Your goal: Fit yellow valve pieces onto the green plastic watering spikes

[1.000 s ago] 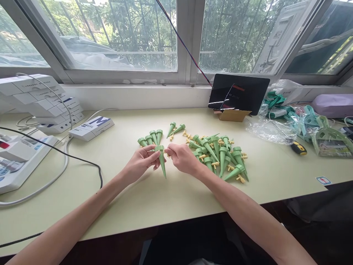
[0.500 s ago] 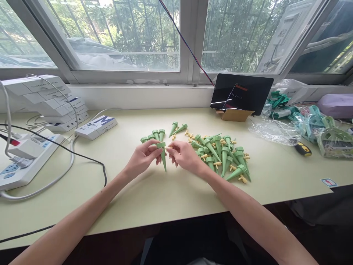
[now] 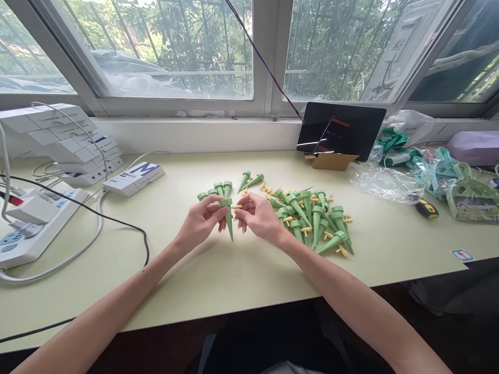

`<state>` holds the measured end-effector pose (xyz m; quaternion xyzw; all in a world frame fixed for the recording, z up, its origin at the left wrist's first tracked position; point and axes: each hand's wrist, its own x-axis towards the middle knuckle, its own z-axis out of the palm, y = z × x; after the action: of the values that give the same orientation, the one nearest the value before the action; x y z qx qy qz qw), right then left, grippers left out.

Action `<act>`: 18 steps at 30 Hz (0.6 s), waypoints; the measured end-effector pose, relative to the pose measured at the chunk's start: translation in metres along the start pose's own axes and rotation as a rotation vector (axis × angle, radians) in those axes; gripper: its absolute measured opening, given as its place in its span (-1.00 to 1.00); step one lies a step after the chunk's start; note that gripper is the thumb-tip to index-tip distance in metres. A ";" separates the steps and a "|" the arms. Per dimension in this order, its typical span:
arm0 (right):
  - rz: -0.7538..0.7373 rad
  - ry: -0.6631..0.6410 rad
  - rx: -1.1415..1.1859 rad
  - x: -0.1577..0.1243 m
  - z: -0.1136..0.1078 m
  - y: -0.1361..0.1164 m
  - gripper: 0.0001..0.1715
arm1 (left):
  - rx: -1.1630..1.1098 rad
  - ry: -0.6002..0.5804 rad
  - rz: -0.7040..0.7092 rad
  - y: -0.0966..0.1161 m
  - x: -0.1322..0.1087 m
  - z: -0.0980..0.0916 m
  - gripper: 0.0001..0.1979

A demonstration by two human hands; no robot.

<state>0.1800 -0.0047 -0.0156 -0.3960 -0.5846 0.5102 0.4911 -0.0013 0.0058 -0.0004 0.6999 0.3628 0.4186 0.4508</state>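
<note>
Head view: the left hand pinches a green spike between thumb and fingers just under its ridged cap, with the cap up and the tapered tip pointing down above the table. A small yellow peg juts from the spike's side toward the right hand, whose thumb and fingers are curled close around the peg's outer end; whether they grip it or only lie beside it, I cannot tell.

Just beyond the left hand, a cluster of green spikes lies with caps facing away from the person. Behind the right hand is a separate pair of green spikes, and to its right spreads a jumbled pile of green spikes with yellow pieces among them.

Farther out, a tablet leans on a cardboard stand near the window. A white box and a power strip lie to the left; a yellow-and-black tool lies to the right, near clear plastic wrap.
</note>
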 end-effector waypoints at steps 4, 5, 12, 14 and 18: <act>-0.045 -0.005 -0.062 -0.001 0.001 0.002 -0.85 | -0.009 -0.007 -0.022 -0.001 0.000 0.000 -0.74; -0.057 -0.004 -0.086 -0.002 0.001 0.002 -0.86 | -0.018 -0.012 -0.032 -0.001 0.000 0.000 -0.73; -0.134 -0.018 -0.234 -0.004 0.000 0.000 -0.89 | -0.156 -0.067 -0.125 -0.004 0.001 -0.004 -0.70; -0.128 -0.027 -0.228 -0.004 0.000 0.001 -0.89 | -0.160 -0.068 -0.115 -0.005 0.001 -0.004 -0.71; -0.113 -0.046 -0.180 -0.002 -0.001 0.004 -0.88 | -0.124 -0.055 -0.060 -0.005 0.000 -0.003 -0.71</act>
<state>0.1817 -0.0060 -0.0200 -0.3928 -0.6606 0.4362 0.4680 -0.0048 0.0083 -0.0042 0.6706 0.3447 0.4072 0.5154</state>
